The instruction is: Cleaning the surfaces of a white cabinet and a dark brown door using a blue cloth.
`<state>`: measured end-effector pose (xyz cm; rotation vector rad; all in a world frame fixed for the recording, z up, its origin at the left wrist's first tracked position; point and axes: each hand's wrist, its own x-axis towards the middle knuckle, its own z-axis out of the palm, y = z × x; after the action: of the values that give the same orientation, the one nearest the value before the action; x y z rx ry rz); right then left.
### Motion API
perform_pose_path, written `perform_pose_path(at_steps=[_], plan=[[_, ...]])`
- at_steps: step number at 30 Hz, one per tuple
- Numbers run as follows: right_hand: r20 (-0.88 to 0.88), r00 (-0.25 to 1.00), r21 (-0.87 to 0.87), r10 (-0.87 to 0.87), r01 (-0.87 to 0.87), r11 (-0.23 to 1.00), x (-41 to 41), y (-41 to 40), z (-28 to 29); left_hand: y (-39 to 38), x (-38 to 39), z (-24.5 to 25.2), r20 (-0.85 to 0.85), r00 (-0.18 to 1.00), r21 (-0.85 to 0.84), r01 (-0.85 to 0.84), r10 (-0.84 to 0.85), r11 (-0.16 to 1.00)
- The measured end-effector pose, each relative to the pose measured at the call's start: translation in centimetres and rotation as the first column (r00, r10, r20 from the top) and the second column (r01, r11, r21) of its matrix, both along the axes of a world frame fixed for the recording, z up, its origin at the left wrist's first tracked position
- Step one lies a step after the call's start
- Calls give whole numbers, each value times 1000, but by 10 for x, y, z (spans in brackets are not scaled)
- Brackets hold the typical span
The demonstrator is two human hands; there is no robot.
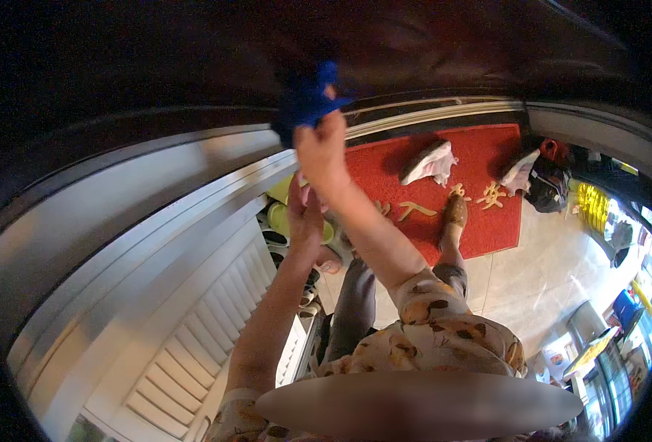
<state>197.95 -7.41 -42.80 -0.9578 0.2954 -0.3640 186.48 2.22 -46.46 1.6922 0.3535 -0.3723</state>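
Note:
My right hand grips a blue cloth that is bunched up and blurred. The cloth lies against or just in front of a dark brown panel, perhaps a door; contact cannot be told. Lower down and partly behind the right wrist is my left hand. Its fingertips are partly hidden, and whether it holds anything cannot be made out. Light green containers show behind the left hand.
A red doormat with gold characters lies underfoot. On it stand a white shoe and a second white shoe, beside a black bag. A white louvered cabinet flanks the left side, with several shoes next to it.

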Motion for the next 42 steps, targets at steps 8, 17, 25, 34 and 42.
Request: perform_pose_path(at_steps=[8, 17, 25, 34, 42], plan=[[-357, 926, -605, -122, -130, 786, 22, -34, -152, -37, 16, 26, -113, 990, -85, -95, 85, 992], [125, 899, -691, 419, -224, 687, -13, 36, -78, 24, -23, 9, -212, 952, -47, -235, 220, 971], [-388, 862, -190, 326, -421, 887, 4, 20, -206, 20, -28, 17, -230, 951, -68, -226, 205, 972], [-229, 916, -546, 328, -400, 736, 31, 21, 23, 12, -37, 42, -226, 952, -94, -231, 206, 968], [36, 882, -35, 470, -468, 883, 10, -42, 108, -19, -1, 99, -16, 992, -96, -126, 125, 987]])
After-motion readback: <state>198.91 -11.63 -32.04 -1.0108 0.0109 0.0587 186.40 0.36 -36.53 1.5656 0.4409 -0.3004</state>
